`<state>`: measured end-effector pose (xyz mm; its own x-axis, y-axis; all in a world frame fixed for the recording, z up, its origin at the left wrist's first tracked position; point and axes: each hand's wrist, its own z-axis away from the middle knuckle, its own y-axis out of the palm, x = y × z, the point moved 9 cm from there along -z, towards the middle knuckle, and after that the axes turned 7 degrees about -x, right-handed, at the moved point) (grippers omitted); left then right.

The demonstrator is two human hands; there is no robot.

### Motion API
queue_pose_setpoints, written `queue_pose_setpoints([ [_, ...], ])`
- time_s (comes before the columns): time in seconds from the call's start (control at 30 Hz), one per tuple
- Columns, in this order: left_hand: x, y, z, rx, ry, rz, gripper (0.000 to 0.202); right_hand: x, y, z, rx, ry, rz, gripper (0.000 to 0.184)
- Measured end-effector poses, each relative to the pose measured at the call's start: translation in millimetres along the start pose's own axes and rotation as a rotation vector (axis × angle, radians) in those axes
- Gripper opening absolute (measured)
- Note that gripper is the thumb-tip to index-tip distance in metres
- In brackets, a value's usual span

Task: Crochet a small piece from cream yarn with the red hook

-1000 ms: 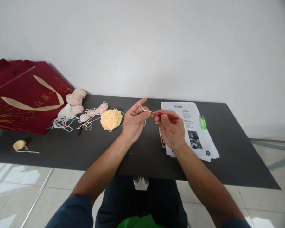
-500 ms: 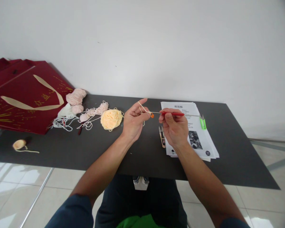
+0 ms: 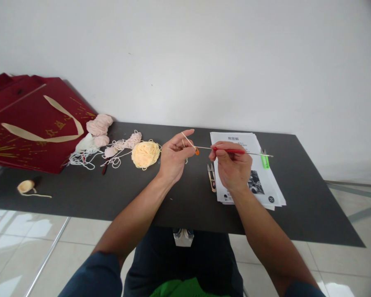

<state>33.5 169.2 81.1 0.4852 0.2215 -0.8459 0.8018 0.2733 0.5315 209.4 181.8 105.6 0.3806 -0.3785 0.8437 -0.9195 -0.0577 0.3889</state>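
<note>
My left hand (image 3: 174, 159) is raised over the black table (image 3: 312, 206), pinching a small orange piece of crochet work (image 3: 197, 152) with pale yarn looped over its forefinger. My right hand (image 3: 231, 167) is closed on a red-handled crochet hook (image 3: 231, 151), whose metal tip reaches left to the orange piece. The hands are a short gap apart. A ball of pale yellow yarn (image 3: 145, 154) lies on the table just left of my left hand.
A stack of printed sheets (image 3: 262, 181) lies under my right hand, with a green snipper (image 3: 264, 159) on it and small thread scissors (image 3: 211, 176) beside it. Pink and white yarn (image 3: 99, 138), a red gift bag (image 3: 34, 123) and a small yarn scrap (image 3: 25, 186) sit at the left.
My right hand has drawn the hook to the right, away from my left hand, widening the gap. The left hand has stayed nearly still.
</note>
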Motion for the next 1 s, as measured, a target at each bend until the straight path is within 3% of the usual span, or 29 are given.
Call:
queue_pose_setpoints([
  [0.23,1,2.9,-1,0.071,-0.084,-0.042,0.043,0,3,-3,0.062,0.047,-0.033,0.005],
  [0.8,19,18.3,9,0.282,-0.38,0.094,0.033,-3,7,-3,0.162,0.14,-0.104,0.012],
  [1.0,18,21.9,11,0.334,-0.41,0.124,0.032,-12,8,-2,0.14,0.27,-0.149,0.018],
])
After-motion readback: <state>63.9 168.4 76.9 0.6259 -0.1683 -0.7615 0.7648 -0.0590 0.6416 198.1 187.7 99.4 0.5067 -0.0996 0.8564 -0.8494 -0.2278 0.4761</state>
